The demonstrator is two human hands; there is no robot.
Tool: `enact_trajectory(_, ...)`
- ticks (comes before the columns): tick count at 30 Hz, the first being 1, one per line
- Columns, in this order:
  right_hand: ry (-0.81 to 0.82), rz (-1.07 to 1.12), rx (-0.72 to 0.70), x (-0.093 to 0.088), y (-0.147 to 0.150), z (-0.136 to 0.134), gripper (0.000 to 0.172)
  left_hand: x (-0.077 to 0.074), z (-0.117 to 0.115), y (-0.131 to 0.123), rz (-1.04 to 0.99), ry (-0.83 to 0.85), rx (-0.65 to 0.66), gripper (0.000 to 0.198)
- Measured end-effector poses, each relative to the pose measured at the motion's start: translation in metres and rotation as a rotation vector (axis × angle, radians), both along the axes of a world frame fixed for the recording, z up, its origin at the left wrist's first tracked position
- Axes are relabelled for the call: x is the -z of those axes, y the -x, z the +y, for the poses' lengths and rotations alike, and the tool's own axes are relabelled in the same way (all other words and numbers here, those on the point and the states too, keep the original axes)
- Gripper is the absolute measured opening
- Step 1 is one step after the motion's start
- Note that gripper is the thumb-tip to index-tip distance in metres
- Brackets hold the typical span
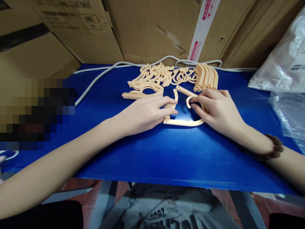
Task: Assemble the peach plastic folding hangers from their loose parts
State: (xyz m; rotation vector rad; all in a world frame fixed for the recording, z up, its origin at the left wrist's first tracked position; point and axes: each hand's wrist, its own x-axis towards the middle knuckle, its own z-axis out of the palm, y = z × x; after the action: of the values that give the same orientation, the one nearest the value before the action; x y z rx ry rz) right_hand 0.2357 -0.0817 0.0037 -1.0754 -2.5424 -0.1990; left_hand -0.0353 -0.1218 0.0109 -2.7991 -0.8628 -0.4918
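Cream plastic parts that look like pieces of folding clothes hangers lie on the blue table (152,152). My left hand (146,113) has its fingers closed round a curved piece (175,95), partly hidden by the fingers. With its fingertips, my right hand (214,106) pinches a small hook (188,101). A long hanger arm (183,122) spans the gap between both hands, its ends partly covered by them. Behind the right fingers, a straight slotted arm (186,91) slants toward that hand.
Farther back lie heaped hooks (158,73), stacked curved arms (207,77) and flat hanger pieces (143,94). A white cable (95,83) runs along the back, before cardboard boxes (154,35). Clear plastic bags (283,63) sit at the right. A pixelated patch covers the left side.
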Motion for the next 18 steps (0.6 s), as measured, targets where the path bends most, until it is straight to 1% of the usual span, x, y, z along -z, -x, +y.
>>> enact_trajectory(7, 0.012, -0.013, 0.004, -0.0004, -0.0003, 0.0005, 0.028, 0.0013, -0.0026, -0.001, -0.016, 0.057, -0.006, 0.028)
enact_trajectory(12, 0.01, -0.015, 0.004, -0.0002, 0.0, 0.0003, 0.028, 0.003, -0.0013, 0.0012, -0.043, 0.108, -0.044, 0.029)
enact_trajectory(18, 0.002, -0.014, 0.016, -0.0001, -0.0003, 0.0003, 0.028, 0.0018, -0.0007, 0.0007, -0.047, 0.076, -0.031, 0.027)
